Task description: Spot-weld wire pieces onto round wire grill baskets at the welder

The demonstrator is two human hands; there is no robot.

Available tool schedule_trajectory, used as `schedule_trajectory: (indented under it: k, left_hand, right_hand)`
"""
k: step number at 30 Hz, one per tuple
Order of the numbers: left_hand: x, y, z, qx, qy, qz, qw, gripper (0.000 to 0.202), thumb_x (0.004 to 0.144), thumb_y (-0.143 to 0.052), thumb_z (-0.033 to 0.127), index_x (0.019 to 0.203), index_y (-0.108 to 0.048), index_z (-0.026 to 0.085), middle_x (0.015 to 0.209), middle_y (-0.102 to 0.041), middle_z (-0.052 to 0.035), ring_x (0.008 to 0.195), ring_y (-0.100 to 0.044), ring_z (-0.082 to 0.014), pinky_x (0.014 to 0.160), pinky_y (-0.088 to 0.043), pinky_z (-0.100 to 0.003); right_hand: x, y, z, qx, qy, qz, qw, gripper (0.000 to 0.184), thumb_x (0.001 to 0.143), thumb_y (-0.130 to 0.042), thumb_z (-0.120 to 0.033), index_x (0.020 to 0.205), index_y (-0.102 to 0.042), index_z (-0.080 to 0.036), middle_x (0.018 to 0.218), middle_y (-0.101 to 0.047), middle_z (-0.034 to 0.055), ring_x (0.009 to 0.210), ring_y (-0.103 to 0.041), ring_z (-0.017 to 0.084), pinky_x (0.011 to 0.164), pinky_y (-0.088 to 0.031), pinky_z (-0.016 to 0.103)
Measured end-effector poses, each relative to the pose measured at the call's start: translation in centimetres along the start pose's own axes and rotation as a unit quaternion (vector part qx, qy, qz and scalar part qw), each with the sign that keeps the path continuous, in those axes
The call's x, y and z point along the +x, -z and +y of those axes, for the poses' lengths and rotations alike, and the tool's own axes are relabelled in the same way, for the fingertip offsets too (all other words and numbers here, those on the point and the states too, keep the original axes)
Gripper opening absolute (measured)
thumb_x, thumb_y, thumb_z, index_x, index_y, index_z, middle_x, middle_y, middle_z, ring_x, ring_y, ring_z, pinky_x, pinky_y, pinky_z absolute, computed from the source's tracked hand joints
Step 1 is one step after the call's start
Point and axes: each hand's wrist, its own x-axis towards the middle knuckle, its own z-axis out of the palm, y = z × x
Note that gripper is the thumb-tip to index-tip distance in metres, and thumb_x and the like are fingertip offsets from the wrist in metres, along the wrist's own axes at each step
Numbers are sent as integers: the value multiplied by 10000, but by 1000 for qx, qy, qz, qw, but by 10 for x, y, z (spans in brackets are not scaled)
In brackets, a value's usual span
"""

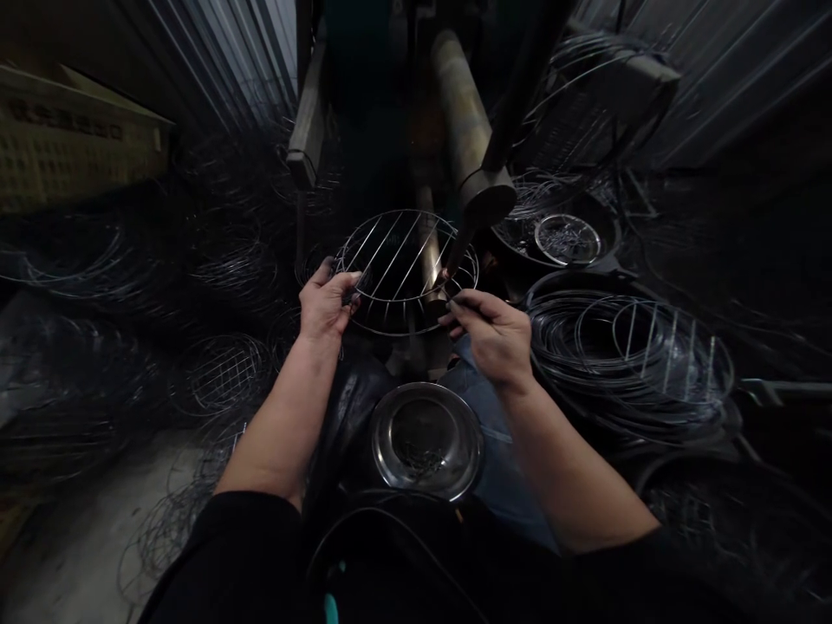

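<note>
A round wire rack (pixel 390 260) with parallel bars across it is held tilted in front of me. My left hand (pixel 327 301) grips its left edge, thumb on top and fingers around the rim. A second ring shows just below the upper rim. My right hand (pixel 490 329) is pinched at the near right of the rack, beside the tip of a slanted metal electrode (pixel 460 247). What sits between its fingertips is too small to make out. Under the rack runs a lower copper-coloured bar (pixel 430 251). A steel bowl (pixel 427 442) with small wire pieces rests at my lap.
A thick metal cylinder (pixel 464 113) juts toward me above the rack. At right, a basin (pixel 552 407) holds coiled wire rings, with a pan (pixel 611 230) and small dish (pixel 568 240) behind. Wire racks (pixel 224 373) pile at left, near a yellow crate (pixel 78 147).
</note>
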Motion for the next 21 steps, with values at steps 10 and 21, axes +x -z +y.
schedule_trajectory:
  k: [10, 21]
  left_hand:
    - [-5, -1, 0, -18, -20, 10, 1000, 766, 492, -762, 57, 1228, -619, 214, 693, -586, 57, 597, -579, -84, 537, -455, -214]
    - [0, -6, 0, -14, -33, 1, 999, 797, 483, -761, 74, 1254, -618, 214, 735, -612, 32, 614, -594, -105, 509, -445, -220]
  right_hand:
    - [6, -2, 11, -47, -51, -18, 997, 202, 713, -658, -295, 834, -716, -144, 551, -608, -29, 462, -550, 93, 447, -413, 205]
    - [19, -10, 0, -31, -75, 6, 997, 202, 710, -691, -298, 810, -738, -128, 483, -577, -32, 388, -526, 93, 359, -357, 180]
